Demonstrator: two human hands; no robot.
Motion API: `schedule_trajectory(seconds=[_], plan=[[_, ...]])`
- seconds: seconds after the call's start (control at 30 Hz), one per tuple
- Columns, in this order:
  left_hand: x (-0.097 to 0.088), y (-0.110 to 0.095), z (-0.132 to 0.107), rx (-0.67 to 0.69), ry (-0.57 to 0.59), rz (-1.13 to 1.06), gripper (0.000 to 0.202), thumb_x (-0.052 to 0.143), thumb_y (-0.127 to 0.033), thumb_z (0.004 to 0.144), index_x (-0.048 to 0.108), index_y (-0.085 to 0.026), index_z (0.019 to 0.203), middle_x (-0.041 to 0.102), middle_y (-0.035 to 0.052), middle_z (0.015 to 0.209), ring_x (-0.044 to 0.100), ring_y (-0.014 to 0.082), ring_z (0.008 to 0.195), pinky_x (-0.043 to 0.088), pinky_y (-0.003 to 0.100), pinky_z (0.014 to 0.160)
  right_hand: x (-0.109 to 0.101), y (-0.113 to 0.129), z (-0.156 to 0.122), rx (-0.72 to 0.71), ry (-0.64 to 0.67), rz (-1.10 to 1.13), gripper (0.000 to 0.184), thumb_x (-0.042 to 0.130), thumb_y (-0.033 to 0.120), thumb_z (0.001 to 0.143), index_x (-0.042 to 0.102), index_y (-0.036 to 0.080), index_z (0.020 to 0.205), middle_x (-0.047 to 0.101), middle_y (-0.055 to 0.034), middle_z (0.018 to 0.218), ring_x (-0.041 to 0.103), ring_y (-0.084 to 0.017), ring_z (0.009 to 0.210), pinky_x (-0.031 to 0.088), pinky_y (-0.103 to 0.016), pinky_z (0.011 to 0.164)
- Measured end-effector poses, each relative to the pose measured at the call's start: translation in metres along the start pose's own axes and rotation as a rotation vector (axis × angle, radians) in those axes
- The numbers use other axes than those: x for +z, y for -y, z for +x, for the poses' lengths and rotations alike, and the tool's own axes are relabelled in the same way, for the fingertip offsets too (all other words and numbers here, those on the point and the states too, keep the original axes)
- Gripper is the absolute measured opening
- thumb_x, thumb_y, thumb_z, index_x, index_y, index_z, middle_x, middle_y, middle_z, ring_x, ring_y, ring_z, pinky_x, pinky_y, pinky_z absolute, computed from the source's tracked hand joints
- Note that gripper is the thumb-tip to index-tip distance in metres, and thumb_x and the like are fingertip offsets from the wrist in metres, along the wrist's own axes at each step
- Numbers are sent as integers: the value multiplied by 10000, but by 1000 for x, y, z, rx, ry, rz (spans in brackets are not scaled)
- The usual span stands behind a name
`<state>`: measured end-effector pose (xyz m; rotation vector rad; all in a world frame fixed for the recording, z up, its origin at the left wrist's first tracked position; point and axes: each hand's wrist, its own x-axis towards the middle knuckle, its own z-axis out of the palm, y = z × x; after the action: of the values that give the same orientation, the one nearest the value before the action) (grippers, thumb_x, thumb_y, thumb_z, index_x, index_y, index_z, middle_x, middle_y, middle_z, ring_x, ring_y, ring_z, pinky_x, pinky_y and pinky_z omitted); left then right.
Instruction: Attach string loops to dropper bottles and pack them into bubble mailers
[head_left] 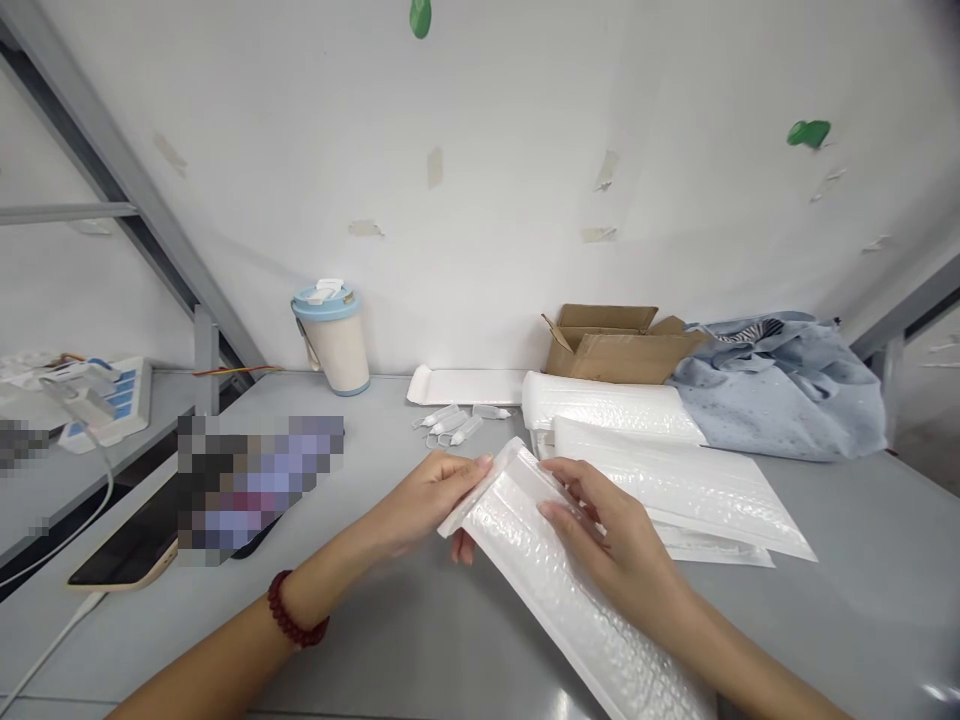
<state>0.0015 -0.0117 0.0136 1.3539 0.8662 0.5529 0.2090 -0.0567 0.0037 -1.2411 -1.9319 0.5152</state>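
Observation:
A white bubble mailer (pixel 536 545) is held at a slant above the grey table, its flap end towards the wall. My left hand (pixel 439 492) grips the left corner of that end, thumb on top and fingers partly hidden underneath. On the right edge, my right hand (pixel 607 520) pinches the mailer near the same end, with the thumb lying across its face. Whether anything is inside the mailer I cannot tell. Just beyond my hands lie several small clear plastic bottles (pixel 452 420). More white bubble mailers (pixel 675 480) are stacked to the right.
An open cardboard box (pixel 622 345) and a bluish cloth (pixel 787 390) stand against the wall at the back right. A flat white packet (pixel 469 387) lies beside a cup with a blue lid (pixel 334 340). At left are a phone (pixel 127 535) on a cable and a power strip (pixel 112 400).

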Motion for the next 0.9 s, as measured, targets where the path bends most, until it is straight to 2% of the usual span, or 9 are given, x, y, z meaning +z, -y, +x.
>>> schedule_trajectory(seconds=[0.1, 0.3, 0.4, 0.5, 0.57, 0.67, 0.77, 0.83, 0.9], plan=[[3, -1, 0, 19, 31, -39, 499, 407, -529, 895, 550, -142, 614, 527, -21, 433, 481, 78, 338, 385, 178, 356, -1, 1, 2, 9, -38, 4, 218, 458, 249, 896, 485, 219, 1110, 593, -17, 820, 563, -141, 679, 505, -272, 587], [10, 8, 2, -12, 68, 66, 412, 505, -521, 847, 574, -142, 702, 452, -62, 481, 378, 45, 355, 298, 142, 303, 3, -4, -2, -6, 15, 13, 309, 453, 232, 899, 412, 219, 1205, 562, -23, 849, 524, -121, 601, 468, -252, 524], [9, 10, 2, -1, 88, 95, 336, 585, -453, 819, 608, -128, 738, 456, -59, 516, 368, 36, 399, 266, 135, 335, 3, -4, -3, -89, 48, 14, 364, 455, 214, 903, 394, 241, 1260, 555, -45, 926, 561, -147, 736, 492, -283, 634], [9, 10, 1, -6, 67, 97, 316, 622, -422, 800, 597, -125, 697, 421, -69, 499, 338, 29, 401, 241, 140, 351, 1, -2, -1, -188, 152, 10, 342, 414, 183, 917, 488, 275, 1238, 518, -59, 976, 546, -145, 772, 481, -296, 672], [8, 10, 0, -7, 29, 112, 369, 587, -463, 815, 576, -131, 654, 409, -69, 463, 347, 37, 371, 248, 152, 339, -1, 0, 1, -177, 192, 41, 326, 395, 188, 921, 570, 276, 1183, 504, -57, 943, 527, -135, 722, 467, -287, 633], [6, 7, -1, -6, 22, 31, 477, 443, -525, 879, 565, -138, 629, 496, -30, 454, 457, 78, 367, 341, 182, 360, -5, 1, 5, 1, 163, 196, 278, 458, 259, 898, 644, 258, 1105, 543, -50, 896, 530, -139, 705, 452, -281, 598], [2, 1, -1, 35, 39, -83, 321, 469, -442, 896, 635, -176, 971, 640, 9, 646, 592, 122, 523, 469, 228, 495, -8, -1, 8, 247, 143, 386, 264, 557, 331, 846, 669, 260, 1074, 605, -42, 927, 549, -143, 729, 446, -290, 632], [1, -1, -2, 124, 21, -83, 384, 592, -338, 842, 538, -260, 1214, 675, 25, 879, 634, 144, 709, 508, 257, 622, -8, -2, 9, 389, 159, 559, 317, 620, 359, 805, 654, 266, 1107, 636, -28, 903, 559, -137, 733, 443, -288, 658], [2, -1, -2, 207, -14, -25, 464, 663, -256, 782, 539, -290, 1228, 643, 36, 1037, 620, 165, 846, 509, 269, 696, -8, -3, 9, 514, 194, 760, 379, 677, 373, 759, 646, 259, 1120, 664, -21, 868, 571, -128, 709, 441, -273, 647]])
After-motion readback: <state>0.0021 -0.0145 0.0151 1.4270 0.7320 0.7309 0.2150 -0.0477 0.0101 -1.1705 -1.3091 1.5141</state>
